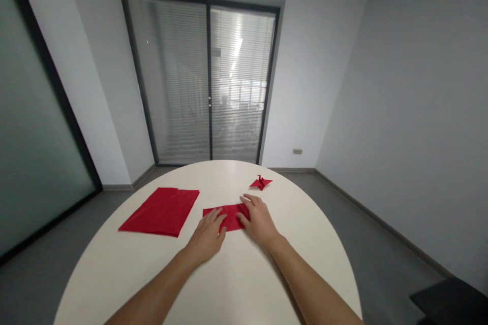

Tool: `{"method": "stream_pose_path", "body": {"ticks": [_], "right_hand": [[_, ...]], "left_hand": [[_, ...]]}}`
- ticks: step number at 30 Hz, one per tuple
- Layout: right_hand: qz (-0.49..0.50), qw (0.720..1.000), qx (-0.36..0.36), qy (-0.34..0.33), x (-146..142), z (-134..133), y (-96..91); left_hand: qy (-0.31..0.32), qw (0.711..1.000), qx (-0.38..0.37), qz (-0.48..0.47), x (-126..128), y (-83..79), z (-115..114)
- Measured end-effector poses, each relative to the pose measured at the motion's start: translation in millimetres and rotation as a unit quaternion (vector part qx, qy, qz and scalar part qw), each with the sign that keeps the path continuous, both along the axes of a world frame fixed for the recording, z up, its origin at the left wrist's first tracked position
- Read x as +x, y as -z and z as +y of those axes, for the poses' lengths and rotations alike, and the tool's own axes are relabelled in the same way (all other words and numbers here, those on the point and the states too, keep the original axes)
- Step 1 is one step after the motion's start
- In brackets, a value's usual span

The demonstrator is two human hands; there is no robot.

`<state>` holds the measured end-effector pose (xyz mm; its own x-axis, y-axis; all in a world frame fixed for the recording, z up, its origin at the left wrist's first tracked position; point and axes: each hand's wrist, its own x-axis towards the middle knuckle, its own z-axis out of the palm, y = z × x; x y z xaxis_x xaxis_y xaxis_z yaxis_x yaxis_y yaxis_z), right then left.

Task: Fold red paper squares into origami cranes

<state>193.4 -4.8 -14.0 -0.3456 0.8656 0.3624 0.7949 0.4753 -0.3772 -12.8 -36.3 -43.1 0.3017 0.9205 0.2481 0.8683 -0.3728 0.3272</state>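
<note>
A red sheet of paper [232, 217], folded into a long rectangle, lies flat on the round white table [229, 284]. My left hand [209, 236] rests on its left end with the fingers stretched out. Over the right end lies my right hand [260, 217], its fingers spread and its thumb on the paper. Both hands cover parts of the rectangle's ends and near edge. Just beyond my right hand stands a small red origami crane [261, 183]. To the left of my left hand is a stack of larger red paper sheets [162, 213].
Past the table's far edge are glass doors [209, 81] with blinds. A wall socket [297, 151] sits low on the back wall. At the lower right a black object [453, 299], perhaps a chair, stands beside the table. A frosted glass panel [34, 122] is on the left.
</note>
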Motion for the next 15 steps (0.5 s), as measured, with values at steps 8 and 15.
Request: {"method": "stream_pose_path", "body": {"ticks": [8,15], "right_hand": [[-0.071,0.985,-0.123,-0.098,-10.3,-7.1,13.6],[-0.071,0.985,-0.124,-0.098,-7.8,-8.2,9.3]], "left_hand": [[-0.023,0.998,-0.036,0.049,-5.3,3.1,4.6],[-0.142,0.985,0.005,0.101,-4.8,-2.4,2.9]]}}
